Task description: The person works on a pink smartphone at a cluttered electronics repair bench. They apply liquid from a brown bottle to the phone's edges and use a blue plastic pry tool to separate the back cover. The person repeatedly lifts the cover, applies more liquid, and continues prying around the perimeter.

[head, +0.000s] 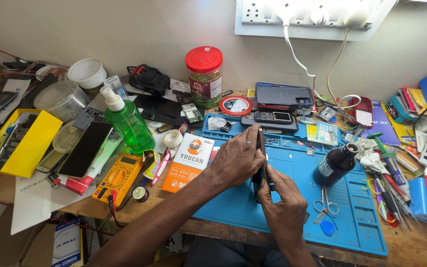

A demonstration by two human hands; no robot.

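We're mid-job w/ dark phone (261, 163) on edge over blue mat (352, 217): left hand (235, 160) & right hand (285, 205) both clamped on it. Looks like prying stage; next needs steady grip.

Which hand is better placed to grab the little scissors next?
Probably the right hand: it grips the lower end of the dark phone, right beside the scissors on the blue mat. The left hand is farther.

Orange-white carton (187, 163) beside labelled jar (204, 76)

Wooden bench (411, 247) w/ blue mat (357, 232), multimeter (118, 178), prob. papers (35, 200).
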